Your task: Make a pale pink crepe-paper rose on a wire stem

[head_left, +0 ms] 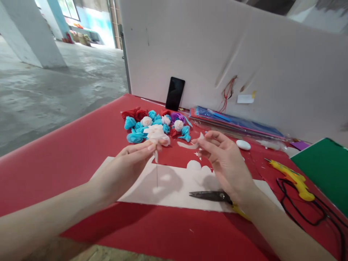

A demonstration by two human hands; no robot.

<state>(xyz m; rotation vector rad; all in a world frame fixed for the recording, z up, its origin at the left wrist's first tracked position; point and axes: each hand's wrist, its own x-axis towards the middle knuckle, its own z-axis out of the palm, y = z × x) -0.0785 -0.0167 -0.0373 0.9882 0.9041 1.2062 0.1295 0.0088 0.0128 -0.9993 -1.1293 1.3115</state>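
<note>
A pale paper flower (156,133) on a thin wire stem is pinched in my left hand (127,159), its wire hanging down. My right hand (224,159) holds a thin curved strip of pale paper (188,145) between thumb and fingers, apart from the flower. Under both hands lies a pale paper sheet (174,190) with scalloped cuts along its far edge. Scissors (209,195) with yellow handles rest on the sheet, partly hidden behind my right wrist. Beyond my hands sits a pile of blue, red, white and purple paper flowers (138,127).
A black phone (175,93) leans on the pale wall panel (190,43). Wrapped paper packs (233,121) lie along the wall. A white oval object (243,145), a yellow glue gun (295,179) with black cord and a green board (326,170) are at right on the red table (67,159).
</note>
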